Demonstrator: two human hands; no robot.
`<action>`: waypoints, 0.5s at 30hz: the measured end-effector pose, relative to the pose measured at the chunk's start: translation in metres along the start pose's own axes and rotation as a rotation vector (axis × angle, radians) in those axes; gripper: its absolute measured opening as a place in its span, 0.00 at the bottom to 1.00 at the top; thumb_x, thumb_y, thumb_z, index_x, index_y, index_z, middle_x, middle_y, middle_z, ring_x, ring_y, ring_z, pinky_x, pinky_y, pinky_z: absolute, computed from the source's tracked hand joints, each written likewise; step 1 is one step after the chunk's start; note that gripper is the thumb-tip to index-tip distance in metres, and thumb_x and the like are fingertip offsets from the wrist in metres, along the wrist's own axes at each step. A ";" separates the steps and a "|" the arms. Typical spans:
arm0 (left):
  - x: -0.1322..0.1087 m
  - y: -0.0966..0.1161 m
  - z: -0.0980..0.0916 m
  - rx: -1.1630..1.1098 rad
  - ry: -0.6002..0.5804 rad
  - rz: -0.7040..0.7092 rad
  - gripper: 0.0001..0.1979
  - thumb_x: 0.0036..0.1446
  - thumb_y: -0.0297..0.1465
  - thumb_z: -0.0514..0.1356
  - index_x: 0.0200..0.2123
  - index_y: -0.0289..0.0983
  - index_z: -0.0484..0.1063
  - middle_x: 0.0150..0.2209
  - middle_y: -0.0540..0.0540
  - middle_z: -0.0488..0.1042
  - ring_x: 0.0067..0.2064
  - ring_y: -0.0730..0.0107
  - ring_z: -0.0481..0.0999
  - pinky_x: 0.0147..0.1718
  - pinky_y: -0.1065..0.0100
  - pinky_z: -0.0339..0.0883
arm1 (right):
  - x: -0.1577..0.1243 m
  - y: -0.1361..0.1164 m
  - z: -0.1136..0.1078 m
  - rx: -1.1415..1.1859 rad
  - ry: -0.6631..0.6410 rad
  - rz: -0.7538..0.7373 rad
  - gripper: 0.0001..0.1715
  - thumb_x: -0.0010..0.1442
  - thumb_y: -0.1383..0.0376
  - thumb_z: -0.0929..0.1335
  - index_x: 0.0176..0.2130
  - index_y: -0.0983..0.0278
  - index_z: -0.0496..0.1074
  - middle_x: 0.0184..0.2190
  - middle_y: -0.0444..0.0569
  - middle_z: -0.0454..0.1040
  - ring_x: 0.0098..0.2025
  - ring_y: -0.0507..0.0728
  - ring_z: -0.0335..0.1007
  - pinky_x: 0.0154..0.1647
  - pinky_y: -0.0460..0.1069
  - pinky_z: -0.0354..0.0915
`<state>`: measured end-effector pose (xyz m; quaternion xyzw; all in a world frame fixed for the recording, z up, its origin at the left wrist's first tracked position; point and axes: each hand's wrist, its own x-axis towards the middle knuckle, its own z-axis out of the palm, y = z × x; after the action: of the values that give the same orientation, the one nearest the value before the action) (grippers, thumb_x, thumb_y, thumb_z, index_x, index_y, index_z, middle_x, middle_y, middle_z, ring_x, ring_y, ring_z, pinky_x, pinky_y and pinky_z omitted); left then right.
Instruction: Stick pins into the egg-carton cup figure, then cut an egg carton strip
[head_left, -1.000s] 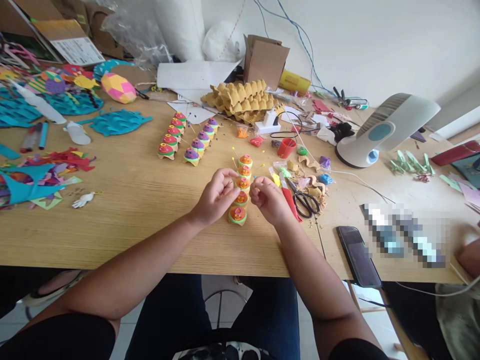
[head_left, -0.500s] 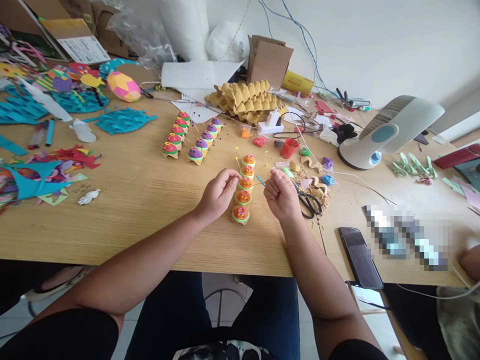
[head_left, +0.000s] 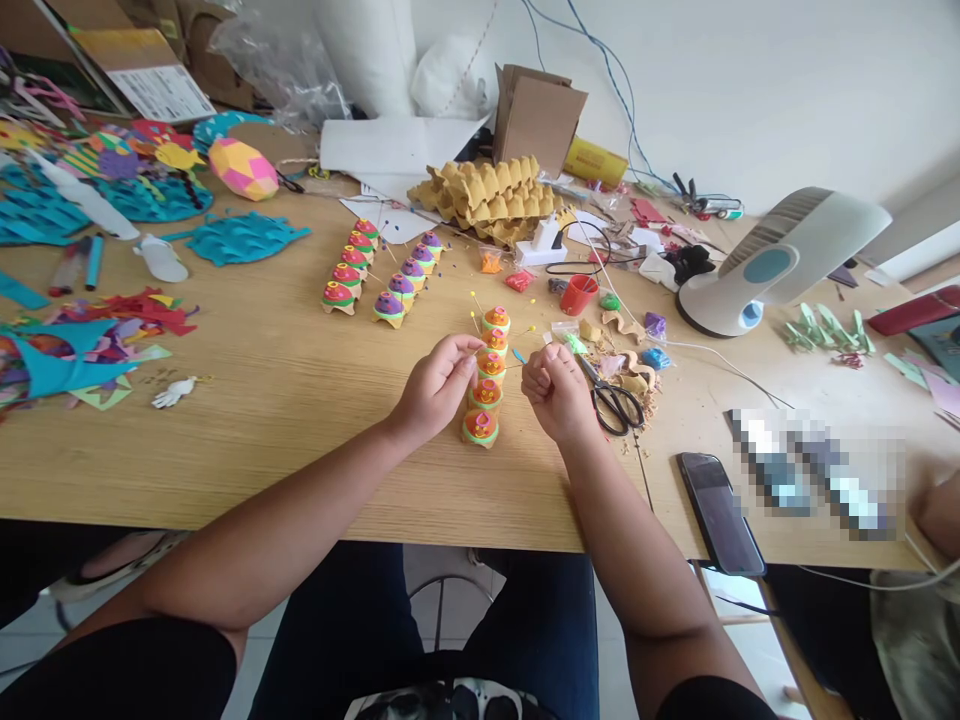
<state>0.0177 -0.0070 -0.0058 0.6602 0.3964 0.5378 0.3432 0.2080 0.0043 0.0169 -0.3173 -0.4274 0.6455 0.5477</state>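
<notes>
An orange egg-carton caterpillar (head_left: 486, 393) with green bands, small faces and yellow-tipped sticks stands upright in front of me. Along its left side is my left hand (head_left: 439, 388), thumb and forefinger pinched together close to the middle bumps; anything between them is too small to make out. Just right of the caterpillar, my right hand (head_left: 561, 392) is raised with fingers curled and tips pressed together, and its contents cannot be made out. Beyond stand a red caterpillar (head_left: 349, 268) and a purple caterpillar (head_left: 407, 281), both of egg carton.
Black-handled scissors (head_left: 616, 408) lie beside my right hand. Behind them are a red cup (head_left: 579, 295), clay bits and stacked egg cartons (head_left: 487, 200). A fan (head_left: 780, 250) and a phone (head_left: 721, 512) sit at right. Paper scraps (head_left: 82, 340) cover the left. Another person's arm shows far right.
My right hand has shifted slightly left and down, nearer the caterpillar. My left hand stays nearly still beside it.
</notes>
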 end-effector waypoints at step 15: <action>-0.002 -0.003 0.000 0.049 0.015 0.035 0.10 0.70 0.37 0.53 0.48 0.39 0.68 0.31 0.50 0.75 0.33 0.71 0.76 0.38 0.67 0.69 | -0.001 0.003 0.003 -0.035 -0.069 0.174 0.23 0.51 0.48 0.77 0.31 0.64 0.73 0.24 0.42 0.61 0.25 0.48 0.49 0.21 0.44 0.41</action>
<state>0.0171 -0.0073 -0.0089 0.6711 0.4006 0.5388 0.3145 0.2046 0.0022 0.0153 -0.3404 -0.4283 0.6935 0.4688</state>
